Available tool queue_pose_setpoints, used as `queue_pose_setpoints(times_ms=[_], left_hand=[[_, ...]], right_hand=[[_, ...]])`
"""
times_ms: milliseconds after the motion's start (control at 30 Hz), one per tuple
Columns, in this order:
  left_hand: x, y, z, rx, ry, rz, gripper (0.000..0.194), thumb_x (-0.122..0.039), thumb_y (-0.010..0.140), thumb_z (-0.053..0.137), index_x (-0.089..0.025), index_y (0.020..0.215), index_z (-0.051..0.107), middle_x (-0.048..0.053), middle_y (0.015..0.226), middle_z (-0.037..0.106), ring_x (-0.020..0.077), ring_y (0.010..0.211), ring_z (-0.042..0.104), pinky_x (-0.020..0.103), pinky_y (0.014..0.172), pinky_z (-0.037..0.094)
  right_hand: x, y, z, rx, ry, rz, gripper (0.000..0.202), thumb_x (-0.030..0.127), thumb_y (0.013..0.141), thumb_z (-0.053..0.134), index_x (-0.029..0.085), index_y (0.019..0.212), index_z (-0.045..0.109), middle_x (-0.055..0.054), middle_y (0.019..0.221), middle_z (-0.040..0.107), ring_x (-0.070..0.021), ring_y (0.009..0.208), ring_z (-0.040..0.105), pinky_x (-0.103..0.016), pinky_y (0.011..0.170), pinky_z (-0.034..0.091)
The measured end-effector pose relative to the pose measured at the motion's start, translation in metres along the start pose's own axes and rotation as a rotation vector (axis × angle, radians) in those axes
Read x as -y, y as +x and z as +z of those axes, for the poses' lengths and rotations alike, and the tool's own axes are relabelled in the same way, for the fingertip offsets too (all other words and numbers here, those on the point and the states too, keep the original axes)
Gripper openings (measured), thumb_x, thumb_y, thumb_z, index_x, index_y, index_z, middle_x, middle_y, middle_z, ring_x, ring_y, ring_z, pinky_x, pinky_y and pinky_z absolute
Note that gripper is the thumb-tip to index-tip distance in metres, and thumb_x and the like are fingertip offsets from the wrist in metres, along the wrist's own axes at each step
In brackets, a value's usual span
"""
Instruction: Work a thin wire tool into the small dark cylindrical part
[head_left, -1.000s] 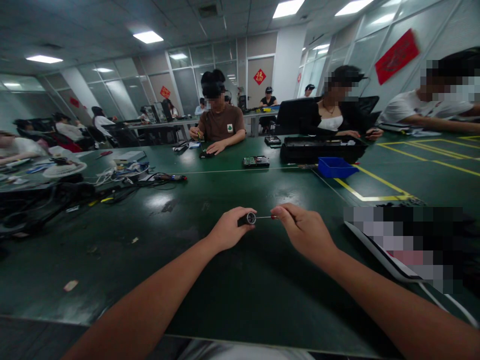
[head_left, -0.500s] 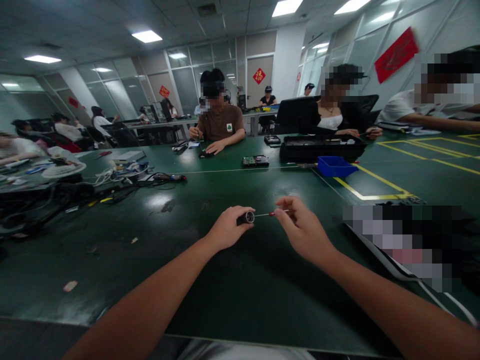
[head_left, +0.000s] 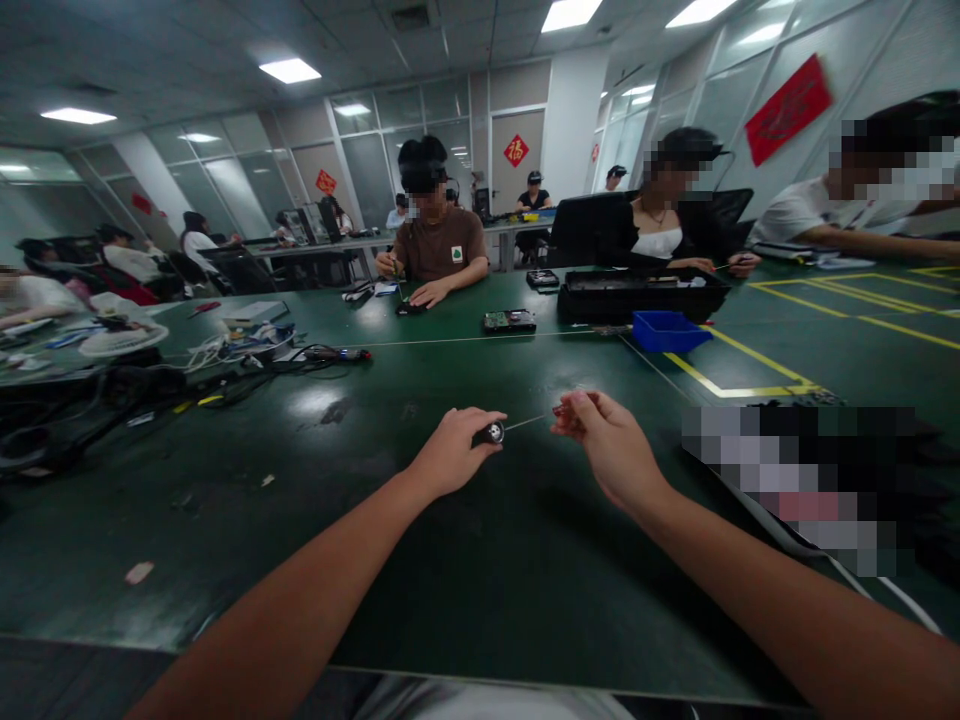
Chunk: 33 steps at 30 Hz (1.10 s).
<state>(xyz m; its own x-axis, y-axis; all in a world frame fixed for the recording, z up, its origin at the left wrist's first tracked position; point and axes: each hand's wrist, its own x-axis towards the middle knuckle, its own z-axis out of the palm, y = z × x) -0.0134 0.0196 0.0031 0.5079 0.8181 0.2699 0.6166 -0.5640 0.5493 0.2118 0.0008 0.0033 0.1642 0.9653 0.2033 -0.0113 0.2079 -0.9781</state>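
Note:
My left hand [head_left: 461, 450] is closed around a small black cylindrical part [head_left: 493, 433], with its round, silvery end turned toward my right hand. Between thumb and fingers, my right hand [head_left: 604, 430] grips a screwdriver [head_left: 525, 421]; its red handle is mostly hidden by the fingers. The thin metal shaft reaches left to the cylinder's end face, and its tip seems to meet that face. Both hands are held over the green table [head_left: 465, 600].
A blue bin [head_left: 670, 332] stands ahead right beside a long black tray [head_left: 641, 298]. Further ahead lies a hard drive [head_left: 509, 321]. Tangled cables [head_left: 247, 370] spread on the left, and a pixelated item [head_left: 810, 490] lies at right. A person [head_left: 439, 245] works opposite.
My right hand has turned and its fingers have curled further over the screwdriver's handle. The shaft now slants slightly more upward to the right. My left hand still holds the cylinder.

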Motion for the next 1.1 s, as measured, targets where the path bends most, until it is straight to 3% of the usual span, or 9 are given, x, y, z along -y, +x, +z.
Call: queue_pose_setpoints(times_ms=[167,500,733,900,1100], left_hand=[[0.000,0.000,0.001,0.001,0.022,-0.009,0.045,-0.023,0.089,0.065,-0.029,0.132,0.057,0.004,0.122,0.064,0.0248,0.115,0.055,0.056,0.114,0.029],[-0.004,-0.001,0.001,0.034,0.048,0.006,0.050,-0.025,0.090,0.063,-0.029,0.138,0.052,0.007,0.121,0.063,0.0249,0.117,0.054,0.061,0.116,0.023],[-0.001,0.000,0.002,0.081,0.135,0.010,0.049,-0.022,0.091,0.060,-0.029,0.139,0.052,0.007,0.123,0.061,0.0244,0.122,0.051,0.062,0.118,0.016],[-0.001,0.001,0.001,0.114,0.142,-0.029,0.049,-0.023,0.091,0.059,-0.028,0.139,0.052,0.008,0.122,0.061,0.0259,0.121,0.052,0.063,0.117,0.018],[0.003,0.000,0.002,0.102,0.084,-0.020,0.045,-0.023,0.090,0.061,-0.029,0.135,0.055,0.007,0.122,0.061,0.0263,0.120,0.052,0.063,0.116,0.020]], right_hand=[[0.010,-0.009,0.001,0.071,-0.194,-0.144,0.033,0.050,0.093,0.053,0.018,0.097,0.063,-0.005,0.084,0.068,-0.0189,0.077,0.066,-0.037,0.076,0.054],[0.016,-0.015,0.004,0.125,-0.344,-0.247,0.029,0.046,0.097,0.048,0.020,0.098,0.060,-0.005,0.084,0.070,-0.0202,0.078,0.068,-0.035,0.072,0.052],[0.025,-0.021,0.002,0.257,-0.654,-0.446,0.018,0.033,0.098,0.046,0.022,0.102,0.059,-0.005,0.087,0.071,-0.0208,0.078,0.068,-0.033,0.069,0.048],[0.024,-0.020,0.003,0.251,-0.714,-0.453,0.018,0.032,0.099,0.043,0.022,0.099,0.058,-0.004,0.084,0.069,-0.0209,0.076,0.068,-0.033,0.067,0.048],[0.022,-0.020,0.002,0.163,-0.614,-0.416,0.021,0.036,0.100,0.043,0.022,0.100,0.058,-0.005,0.087,0.071,-0.0216,0.081,0.070,-0.034,0.071,0.050]])
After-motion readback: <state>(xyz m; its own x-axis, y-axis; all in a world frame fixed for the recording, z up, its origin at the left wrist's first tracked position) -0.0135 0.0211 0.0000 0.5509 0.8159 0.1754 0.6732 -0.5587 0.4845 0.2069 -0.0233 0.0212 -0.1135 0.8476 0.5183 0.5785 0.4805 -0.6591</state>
